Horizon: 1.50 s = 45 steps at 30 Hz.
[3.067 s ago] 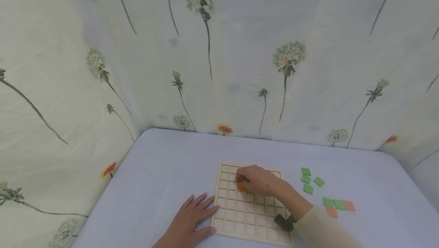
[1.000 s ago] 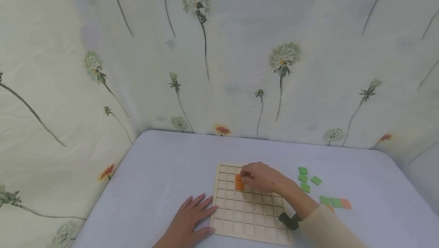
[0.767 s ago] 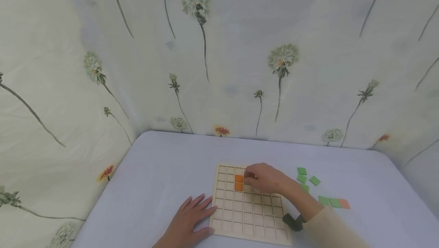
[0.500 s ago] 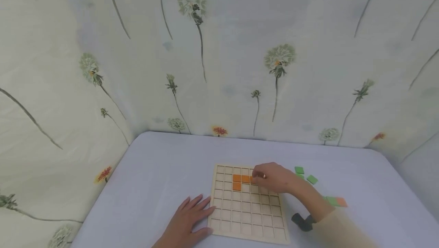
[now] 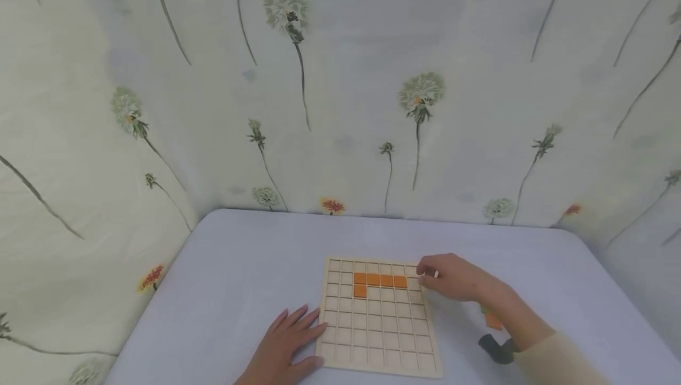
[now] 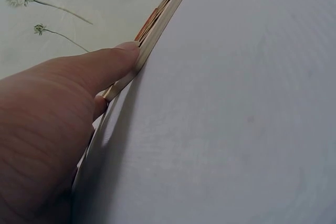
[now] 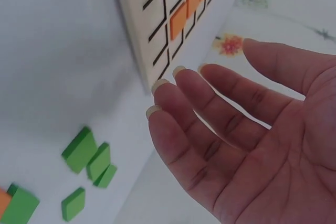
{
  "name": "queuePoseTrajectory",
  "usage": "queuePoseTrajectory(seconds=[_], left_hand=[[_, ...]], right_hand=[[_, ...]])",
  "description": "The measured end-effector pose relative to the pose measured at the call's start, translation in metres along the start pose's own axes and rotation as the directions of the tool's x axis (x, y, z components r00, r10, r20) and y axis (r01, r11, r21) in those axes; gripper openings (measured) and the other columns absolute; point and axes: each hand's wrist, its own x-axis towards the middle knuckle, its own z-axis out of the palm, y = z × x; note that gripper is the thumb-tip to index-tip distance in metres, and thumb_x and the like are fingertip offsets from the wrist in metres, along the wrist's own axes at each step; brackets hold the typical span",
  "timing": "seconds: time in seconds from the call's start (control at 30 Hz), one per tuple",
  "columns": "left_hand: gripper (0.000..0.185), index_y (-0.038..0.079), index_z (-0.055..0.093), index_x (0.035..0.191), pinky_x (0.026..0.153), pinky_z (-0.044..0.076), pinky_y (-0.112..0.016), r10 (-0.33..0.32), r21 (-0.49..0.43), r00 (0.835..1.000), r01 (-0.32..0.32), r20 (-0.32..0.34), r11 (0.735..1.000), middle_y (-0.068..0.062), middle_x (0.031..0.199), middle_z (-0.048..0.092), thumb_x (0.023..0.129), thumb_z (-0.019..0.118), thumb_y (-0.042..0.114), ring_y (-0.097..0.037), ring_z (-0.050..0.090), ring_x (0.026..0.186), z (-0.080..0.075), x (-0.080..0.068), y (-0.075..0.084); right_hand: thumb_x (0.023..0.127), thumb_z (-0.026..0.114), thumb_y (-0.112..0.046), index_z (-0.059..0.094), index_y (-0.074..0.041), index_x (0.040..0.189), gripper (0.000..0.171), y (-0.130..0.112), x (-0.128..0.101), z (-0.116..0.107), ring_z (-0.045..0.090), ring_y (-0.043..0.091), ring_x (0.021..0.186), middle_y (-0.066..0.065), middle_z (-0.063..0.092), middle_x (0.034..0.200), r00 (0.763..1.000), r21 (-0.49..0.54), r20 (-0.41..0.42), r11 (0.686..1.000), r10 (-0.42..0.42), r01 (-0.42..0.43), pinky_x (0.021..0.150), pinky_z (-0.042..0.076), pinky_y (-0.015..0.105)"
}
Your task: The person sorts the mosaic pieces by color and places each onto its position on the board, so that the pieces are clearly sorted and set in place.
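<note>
A square wooden grid board (image 5: 379, 371) lies on the table. Several orange tiles (image 5: 360, 291) sit in its cells, most in a row near the far edge and one below the row's left end. My left hand (image 5: 287, 343) rests at the board's left edge, fingers spread; in the left wrist view its thumb (image 6: 107, 66) lies on the rim. Above the board's far right corner is my right hand (image 5: 452, 275). In the right wrist view its fingers (image 7: 178, 140) are loosely bent and nothing is between them.
Several loose green tiles (image 7: 80, 150) lie on the table right of the board, mostly hidden by my right forearm in the head view. A loose orange tile (image 5: 493, 321) shows beside the forearm. A dark device (image 5: 496, 349) is at the right wrist. Flower-patterned cloth (image 5: 340, 107) rises behind the table.
My right hand has moved rightward from the orange tiles to the board's far right corner, uncovering their row. The left hand has stayed at the board's edge. The head view has turned slightly right.
</note>
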Motion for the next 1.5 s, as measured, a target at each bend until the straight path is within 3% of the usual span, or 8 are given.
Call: queuePoseTrajectory(seconds=[0.27, 0.6, 0.9, 1.13, 1.33, 1.5], left_hand=[[0.058, 0.021, 0.063, 0.147, 0.119, 0.028, -0.063, 0.008, 0.030, 1.000, -0.007, -0.025, 1.000, -0.001, 0.158, 0.052, 0.102, 0.058, 0.058, -0.030, 0.039, 0.150, 0.003, -0.001, -0.003], [0.060, 0.022, 0.061, 0.149, 0.121, 0.026, -0.064, -0.026, 0.000, 0.999, 0.026, 0.024, 1.000, 0.000, 0.159, 0.050, 0.101, 0.058, 0.059, -0.030, 0.036, 0.152, 0.005, -0.001, -0.001], [0.059, 0.019, 0.063, 0.147, 0.120, 0.027, -0.065, 0.001, -0.010, 1.000, -0.001, -0.015, 1.000, -0.002, 0.158, 0.052, 0.101, 0.059, 0.058, -0.032, 0.040, 0.150, 0.004, -0.001, 0.001], [0.060, 0.021, 0.061, 0.149, 0.123, 0.023, -0.063, -0.034, -0.018, 0.999, 0.034, 0.011, 0.999, 0.000, 0.160, 0.049, 0.101, 0.059, 0.058, -0.031, 0.037, 0.152, 0.003, -0.001, -0.001], [0.059, 0.021, 0.061, 0.149, 0.124, 0.022, -0.063, -0.037, -0.024, 0.999, 0.038, 0.014, 0.999, 0.000, 0.161, 0.048, 0.101, 0.062, 0.055, -0.030, 0.036, 0.152, 0.003, 0.000, -0.001], [0.059, 0.022, 0.060, 0.149, 0.123, 0.022, -0.063, -0.035, -0.019, 0.999, 0.035, 0.011, 0.999, 0.001, 0.161, 0.048, 0.100, 0.061, 0.055, -0.030, 0.036, 0.152, 0.004, -0.001, -0.001]], right_hand=[[0.098, 0.073, -0.024, 0.071, -0.011, 0.116, 0.023, 0.020, -0.019, -0.010, 0.064, 0.020, 0.096, -0.002, 0.070, 0.105, 0.990, -0.002, 0.036, 0.990, 0.140, -0.140, 0.085, 0.057, 0.047], [0.100, 0.070, -0.024, 0.070, -0.006, 0.116, 0.025, 0.057, -0.048, -0.027, 0.067, 0.027, 0.100, 0.001, 0.071, 0.106, 0.986, 0.006, 0.072, 0.989, 0.149, -0.150, 0.087, 0.057, 0.053], [0.101, 0.068, -0.028, 0.067, -0.002, 0.122, 0.034, 0.085, -0.062, -0.037, 0.066, 0.032, 0.104, 0.006, 0.070, 0.110, 0.960, -0.012, 0.101, 0.965, 0.263, -0.263, 0.089, 0.056, 0.057], [0.100, 0.069, -0.030, 0.067, 0.001, 0.121, 0.038, 0.102, -0.072, -0.045, 0.065, 0.035, 0.104, 0.011, 0.070, 0.112, 0.959, -0.035, 0.085, 0.963, 0.269, -0.267, 0.087, 0.057, 0.056], [0.100, 0.070, -0.035, 0.066, 0.004, 0.122, 0.045, 0.116, -0.079, -0.047, 0.064, 0.043, 0.109, 0.017, 0.070, 0.115, 0.946, -0.032, 0.081, 0.950, 0.314, -0.312, 0.087, 0.058, 0.059], [0.096, 0.075, -0.027, 0.066, 0.005, 0.122, 0.042, 0.126, -0.084, -0.045, 0.064, 0.043, 0.109, 0.016, 0.070, 0.113, 0.939, -0.018, 0.081, 0.942, 0.335, -0.334, 0.089, 0.057, 0.059]])
